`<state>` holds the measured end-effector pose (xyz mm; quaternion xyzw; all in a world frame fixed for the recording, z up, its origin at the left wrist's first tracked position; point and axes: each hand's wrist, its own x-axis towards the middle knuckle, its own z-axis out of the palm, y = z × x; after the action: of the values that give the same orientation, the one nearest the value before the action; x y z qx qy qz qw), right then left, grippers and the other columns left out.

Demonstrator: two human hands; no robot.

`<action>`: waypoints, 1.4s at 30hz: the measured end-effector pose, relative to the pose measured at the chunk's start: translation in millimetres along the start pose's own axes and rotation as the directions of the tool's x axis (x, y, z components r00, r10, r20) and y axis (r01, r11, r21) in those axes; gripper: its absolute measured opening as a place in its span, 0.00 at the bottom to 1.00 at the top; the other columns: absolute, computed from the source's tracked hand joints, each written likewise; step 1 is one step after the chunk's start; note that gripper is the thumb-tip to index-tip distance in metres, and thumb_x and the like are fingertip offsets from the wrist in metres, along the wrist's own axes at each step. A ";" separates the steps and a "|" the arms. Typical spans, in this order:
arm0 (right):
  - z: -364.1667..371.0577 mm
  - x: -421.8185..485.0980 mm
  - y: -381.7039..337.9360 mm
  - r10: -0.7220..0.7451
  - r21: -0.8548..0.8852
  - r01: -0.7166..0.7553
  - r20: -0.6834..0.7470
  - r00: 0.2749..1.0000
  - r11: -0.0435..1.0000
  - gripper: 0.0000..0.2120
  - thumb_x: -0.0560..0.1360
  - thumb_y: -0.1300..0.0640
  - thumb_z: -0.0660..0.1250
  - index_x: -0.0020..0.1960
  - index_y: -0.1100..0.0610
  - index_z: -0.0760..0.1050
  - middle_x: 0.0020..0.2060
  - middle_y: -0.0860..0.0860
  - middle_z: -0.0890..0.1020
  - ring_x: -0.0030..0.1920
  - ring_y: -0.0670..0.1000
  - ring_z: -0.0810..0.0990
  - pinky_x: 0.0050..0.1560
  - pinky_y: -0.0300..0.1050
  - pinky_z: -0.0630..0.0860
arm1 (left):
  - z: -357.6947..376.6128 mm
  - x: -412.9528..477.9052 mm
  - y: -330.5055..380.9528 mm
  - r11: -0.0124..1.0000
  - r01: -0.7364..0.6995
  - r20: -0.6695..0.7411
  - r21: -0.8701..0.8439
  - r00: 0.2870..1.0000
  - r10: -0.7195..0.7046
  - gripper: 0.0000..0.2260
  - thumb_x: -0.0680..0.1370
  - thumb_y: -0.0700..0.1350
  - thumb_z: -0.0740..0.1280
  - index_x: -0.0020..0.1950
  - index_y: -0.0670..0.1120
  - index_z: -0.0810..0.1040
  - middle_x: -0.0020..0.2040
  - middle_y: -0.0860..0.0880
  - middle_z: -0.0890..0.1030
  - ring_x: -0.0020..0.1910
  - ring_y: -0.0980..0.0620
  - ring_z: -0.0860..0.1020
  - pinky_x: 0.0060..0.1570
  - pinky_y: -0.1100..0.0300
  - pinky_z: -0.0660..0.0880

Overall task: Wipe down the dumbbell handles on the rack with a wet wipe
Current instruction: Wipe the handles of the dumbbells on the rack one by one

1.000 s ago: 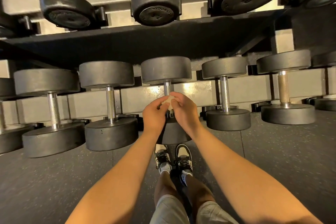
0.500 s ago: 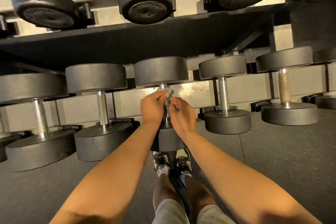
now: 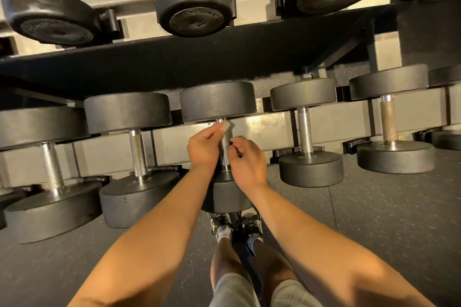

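**Left hand (image 3: 203,147) pinches the wet wipe (image 3: 225,127) on a dumbbell handle (image 3: 225,151)**

Fingers and thumb of the left hand squeeze the small pale wet wipe against the top end of the shiny handle, just under the far weight. This dumbbell (image 3: 218,101) lies in the middle of the bottom row of the rack (image 3: 264,129). The right hand (image 3: 248,163) is just beside the handle, lower down, with its fingers curled toward the metal. I cannot tell if it grips the handle or only touches it. A left neighbour dumbbell (image 3: 136,154) and a right neighbour dumbbell (image 3: 305,132) lie close on each side. Bigger dumbbells (image 3: 192,0) sit on the top shelf (image 3: 174,62) of the rack. Under the arms are the grey floor (image 3: 374,219) and two shoes (image 3: 223,225).
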<state>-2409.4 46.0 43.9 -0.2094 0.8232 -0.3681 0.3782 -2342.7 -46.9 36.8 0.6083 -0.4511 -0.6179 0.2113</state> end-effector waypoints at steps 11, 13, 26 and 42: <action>-10.5 -10.9 6.0 0.032 -0.216 -0.013 0.084 0.996 0.976 0.14 0.81 0.60 0.59 0.62 0.54 0.79 0.59 0.51 0.81 0.57 0.51 0.79 0.56 0.40 0.73 | -21.5 -33.4 -11.1 0.887 0.077 0.102 0.456 0.985 -0.138 0.05 0.78 0.43 0.73 0.51 0.51 0.88 0.49 0.54 0.87 0.49 0.56 0.83 0.50 0.65 0.77; -11.8 -15.2 7.7 0.034 -0.227 -0.012 0.094 0.995 0.974 0.14 0.81 0.60 0.59 0.62 0.55 0.79 0.59 0.52 0.82 0.59 0.52 0.79 0.57 0.39 0.72 | -22.3 -36.9 -7.6 0.835 0.088 0.098 0.543 0.981 -0.167 0.06 0.78 0.43 0.72 0.50 0.52 0.88 0.49 0.54 0.86 0.48 0.56 0.82 0.48 0.65 0.76; -19.8 -15.2 -18.5 -0.095 0.091 0.084 0.125 0.988 0.992 0.10 0.79 0.62 0.67 0.60 0.58 0.78 0.54 0.54 0.79 0.50 0.47 0.78 0.49 0.31 0.73 | -18.8 -68.2 4.6 0.950 -0.036 0.178 0.310 0.984 -0.021 0.15 0.86 0.48 0.56 0.69 0.50 0.78 0.61 0.50 0.82 0.60 0.52 0.79 0.65 0.54 0.74; 8.9 38.6 -14.6 -0.168 -0.018 0.167 -0.043 0.985 0.986 0.05 0.77 0.67 0.68 0.51 0.69 0.77 0.39 0.46 0.75 0.42 0.42 0.78 0.47 0.38 0.74 | -22.4 -57.0 -17.0 0.914 -0.032 0.005 0.404 0.999 0.033 0.15 0.86 0.55 0.52 0.49 0.68 0.76 0.51 0.54 0.83 0.52 0.49 0.82 0.55 0.51 0.76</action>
<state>-2425.7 8.7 33.0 -0.2724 0.8133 -0.3974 0.3262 -2307.0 1.0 58.2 0.6319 -0.5788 -0.5072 0.0920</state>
